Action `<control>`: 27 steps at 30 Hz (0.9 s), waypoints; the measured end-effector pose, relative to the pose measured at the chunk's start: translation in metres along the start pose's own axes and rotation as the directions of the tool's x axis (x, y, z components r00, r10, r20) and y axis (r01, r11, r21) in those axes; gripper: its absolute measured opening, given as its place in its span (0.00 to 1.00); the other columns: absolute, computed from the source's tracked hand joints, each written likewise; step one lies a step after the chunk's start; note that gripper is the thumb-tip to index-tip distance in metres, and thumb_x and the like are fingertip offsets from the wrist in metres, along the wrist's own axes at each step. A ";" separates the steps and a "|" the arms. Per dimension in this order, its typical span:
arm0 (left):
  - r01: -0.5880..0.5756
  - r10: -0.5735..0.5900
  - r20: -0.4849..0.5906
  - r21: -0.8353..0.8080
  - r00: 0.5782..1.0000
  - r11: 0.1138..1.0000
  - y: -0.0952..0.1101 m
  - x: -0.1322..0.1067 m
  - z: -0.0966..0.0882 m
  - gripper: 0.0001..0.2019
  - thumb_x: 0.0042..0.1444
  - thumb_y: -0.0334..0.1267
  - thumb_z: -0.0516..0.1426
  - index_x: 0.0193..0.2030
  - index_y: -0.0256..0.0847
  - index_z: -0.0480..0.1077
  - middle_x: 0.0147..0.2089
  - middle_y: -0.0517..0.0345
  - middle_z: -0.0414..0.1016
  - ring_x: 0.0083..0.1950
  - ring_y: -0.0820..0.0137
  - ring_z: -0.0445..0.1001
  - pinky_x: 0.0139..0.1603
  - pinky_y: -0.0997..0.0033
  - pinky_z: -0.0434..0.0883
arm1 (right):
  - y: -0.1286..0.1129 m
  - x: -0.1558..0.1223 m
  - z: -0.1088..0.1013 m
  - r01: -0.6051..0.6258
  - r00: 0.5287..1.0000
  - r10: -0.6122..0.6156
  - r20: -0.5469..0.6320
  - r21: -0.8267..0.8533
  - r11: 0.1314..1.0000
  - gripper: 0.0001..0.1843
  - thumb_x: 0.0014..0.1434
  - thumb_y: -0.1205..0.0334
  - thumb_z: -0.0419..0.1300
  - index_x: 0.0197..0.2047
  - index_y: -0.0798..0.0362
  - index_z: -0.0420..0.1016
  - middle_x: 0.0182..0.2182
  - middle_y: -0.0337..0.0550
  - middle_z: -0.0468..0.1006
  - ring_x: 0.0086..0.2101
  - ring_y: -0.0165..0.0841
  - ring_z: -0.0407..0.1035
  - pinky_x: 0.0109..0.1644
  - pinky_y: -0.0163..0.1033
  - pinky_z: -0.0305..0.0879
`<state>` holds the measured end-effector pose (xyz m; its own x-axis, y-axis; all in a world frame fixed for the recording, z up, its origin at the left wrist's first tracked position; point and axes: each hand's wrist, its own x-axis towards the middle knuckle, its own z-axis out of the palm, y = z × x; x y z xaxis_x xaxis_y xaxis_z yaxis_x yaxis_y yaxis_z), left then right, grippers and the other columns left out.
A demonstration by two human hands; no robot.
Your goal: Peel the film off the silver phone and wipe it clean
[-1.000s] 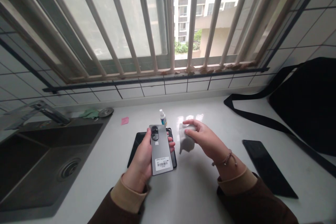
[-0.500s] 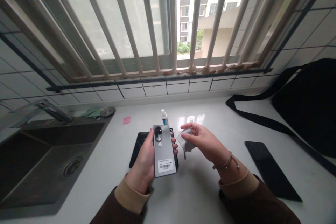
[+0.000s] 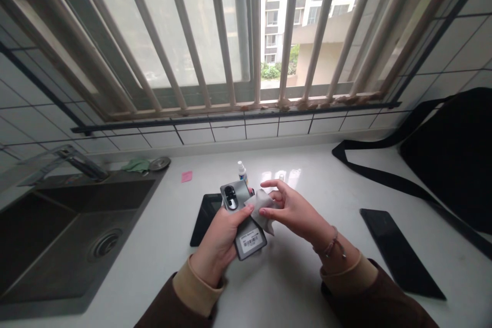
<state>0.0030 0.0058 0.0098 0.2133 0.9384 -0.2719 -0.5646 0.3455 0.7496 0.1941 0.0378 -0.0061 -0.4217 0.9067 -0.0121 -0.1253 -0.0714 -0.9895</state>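
My left hand (image 3: 221, 241) grips a grey phone (image 3: 242, 218), back side up, with its camera ring at the far end and a white barcode sticker near me. The phone is tilted, its far end leaning left. My right hand (image 3: 292, 210) pinches a small grey cloth (image 3: 261, 205) and presses it against the phone's right edge. Both hands are closed and hover above the white counter (image 3: 284, 277). Under the phone lies a black tablet-like slab (image 3: 205, 210). A small white spray bottle (image 3: 242, 170) stands just behind the phone.
A dark sink (image 3: 65, 236) with a tap (image 3: 77, 161) fills the left. A black phone (image 3: 400, 251) lies flat on the right. A black bag (image 3: 453, 154) with a strap sits at the far right. A pink note (image 3: 186, 176) and a green rag (image 3: 136, 165) lie near the wall.
My left hand turned the phone so it now tilts left. My right hand brought the cloth leftward from beside the phone into contact with it.
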 end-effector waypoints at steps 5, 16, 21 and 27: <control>-0.090 0.096 -0.069 0.088 0.993 0.992 -0.003 0.002 -0.003 0.30 0.56 0.31 0.71 0.65 0.34 0.73 0.55 0.37 0.84 0.51 0.51 0.85 0.56 0.53 0.80 | 0.005 0.002 -0.003 -0.081 0.992 0.081 -0.096 -0.004 0.997 0.38 0.53 0.48 0.79 0.60 0.51 0.67 0.37 0.40 0.80 0.38 0.38 0.77 0.39 0.41 0.72; 0.033 -0.031 -0.024 0.098 0.999 0.995 0.007 -0.006 -0.006 0.28 0.57 0.31 0.70 0.65 0.35 0.74 0.57 0.38 0.83 0.52 0.53 0.84 0.53 0.60 0.80 | -0.002 -0.005 -0.013 -0.319 0.936 0.294 0.196 0.114 0.941 0.25 0.55 0.43 0.76 0.44 0.55 0.81 0.36 0.44 0.80 0.32 0.32 0.71 0.34 0.36 0.67; 0.129 -0.129 -0.056 -0.005 0.990 0.992 0.010 -0.003 -0.006 0.21 0.62 0.33 0.67 0.61 0.31 0.76 0.50 0.38 0.85 0.40 0.59 0.85 0.47 0.61 0.82 | -0.005 -0.006 -0.013 -0.222 0.970 0.204 0.131 0.134 0.966 0.24 0.55 0.44 0.77 0.42 0.55 0.78 0.31 0.40 0.79 0.26 0.29 0.69 0.28 0.33 0.61; 0.158 -0.158 0.042 -0.004 0.987 0.987 0.005 -0.004 -0.004 0.18 0.62 0.35 0.68 0.57 0.32 0.78 0.48 0.40 0.85 0.42 0.58 0.86 0.47 0.61 0.82 | -0.008 -0.004 -0.001 -0.149 0.988 0.152 0.010 0.279 0.949 0.25 0.56 0.44 0.76 0.44 0.54 0.77 0.35 0.42 0.82 0.31 0.32 0.75 0.34 0.37 0.69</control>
<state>-0.0042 0.0038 0.0119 0.3331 0.8711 -0.3610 -0.5270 0.4894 0.6948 0.1979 0.0354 0.0017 -0.4446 0.8811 -0.1612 -0.3063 -0.3186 -0.8970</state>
